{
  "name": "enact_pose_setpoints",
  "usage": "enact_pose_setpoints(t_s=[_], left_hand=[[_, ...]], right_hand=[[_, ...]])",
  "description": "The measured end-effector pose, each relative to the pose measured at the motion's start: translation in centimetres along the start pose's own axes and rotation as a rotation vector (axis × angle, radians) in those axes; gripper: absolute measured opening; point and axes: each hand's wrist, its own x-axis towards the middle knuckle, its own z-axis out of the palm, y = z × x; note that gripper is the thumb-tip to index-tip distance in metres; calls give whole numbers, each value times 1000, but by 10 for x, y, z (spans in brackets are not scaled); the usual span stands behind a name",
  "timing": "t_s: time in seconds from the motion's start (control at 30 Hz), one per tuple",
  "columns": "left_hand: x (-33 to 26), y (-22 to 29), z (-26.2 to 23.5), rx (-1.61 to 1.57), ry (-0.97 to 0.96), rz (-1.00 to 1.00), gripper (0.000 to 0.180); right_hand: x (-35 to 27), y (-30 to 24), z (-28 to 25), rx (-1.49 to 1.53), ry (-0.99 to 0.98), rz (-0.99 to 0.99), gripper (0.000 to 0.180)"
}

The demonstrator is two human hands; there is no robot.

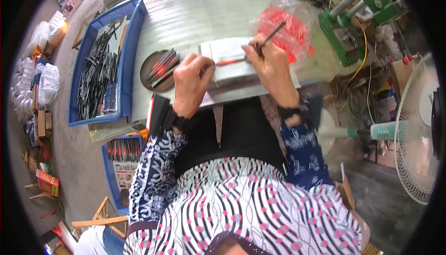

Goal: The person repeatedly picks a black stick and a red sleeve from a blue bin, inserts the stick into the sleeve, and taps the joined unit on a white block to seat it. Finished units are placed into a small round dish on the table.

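Note:
A slim red-and-black stick (231,62) spans the gap between my hands, over a white block (225,48) on the table. My left hand (191,81) is closed, thumb and fingers pinched at the stick's left end. The fingers of my right hand (275,69) close round its other end. A thin black rod (274,33) also juts up and to the right from my right hand; how it is gripped is partly hidden. Beside my left hand stands a round brown bowl (145,71) with several red-and-black sticks (162,64) in it.
A blue crate (126,78) of black rods (100,69) lies at left, with a second blue crate (109,171) below. Red pieces (290,29) in clear plastic lie beyond my right hand. A green machine (339,27) and a fan (413,129) stand at right.

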Motion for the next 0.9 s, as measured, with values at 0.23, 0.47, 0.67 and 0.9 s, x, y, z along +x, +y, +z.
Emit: enact_pose_setpoints(t_s=[0.23, 0.47, 0.67, 0.9], left_hand=[[1, -1, 0, 4, 18, 15, 8], [-2, -4, 1, 9, 10, 6, 9], [-3, -1, 3, -39, 25, -45, 7], [-2, -2, 3, -79, 35, -20, 6]], right_hand=[[-17, 41, 8, 219, -24, 210, 19], [8, -12, -10, 362, 40, 130, 20], [10, -36, 10, 286, 2, -41, 25], [8, -11, 34, 194, -118, 15, 30]])
